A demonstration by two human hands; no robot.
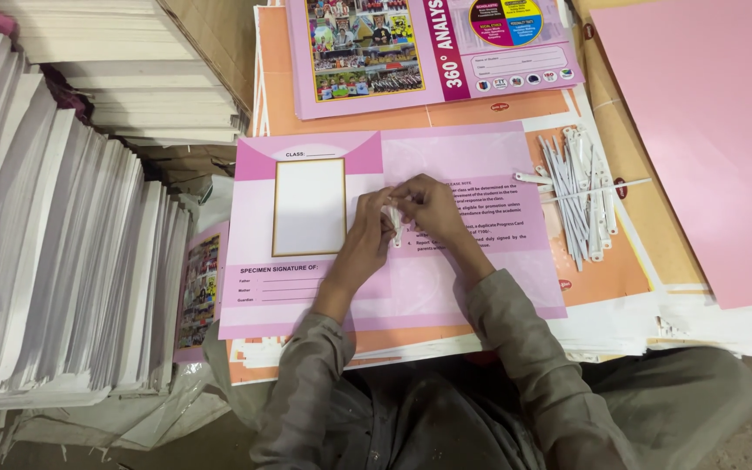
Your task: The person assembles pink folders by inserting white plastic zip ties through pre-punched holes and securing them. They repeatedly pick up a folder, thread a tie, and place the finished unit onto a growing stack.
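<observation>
Both hands are pinching a small white plastic fastener strip at the middle fold of an opened pink folder.

The left hand [371, 228] and right hand [428, 207] are meeting fingertip to fingertip, fingers narrow and closing on the white fastener strip [395, 223], which is hanging just below the fingertips and touching the pink folder [411, 287]. Left of the fingers a blank white photo frame [309, 206] is showing on the folder. Right of the fingers, well apart, a loose pile of white strips [578, 190] is lying on orange sheets [607, 274]. Far left of the fingers, stacked white paper bundles [54, 244] are standing. Above the fingers a printed pink cover [433, 52] is lying.
</observation>
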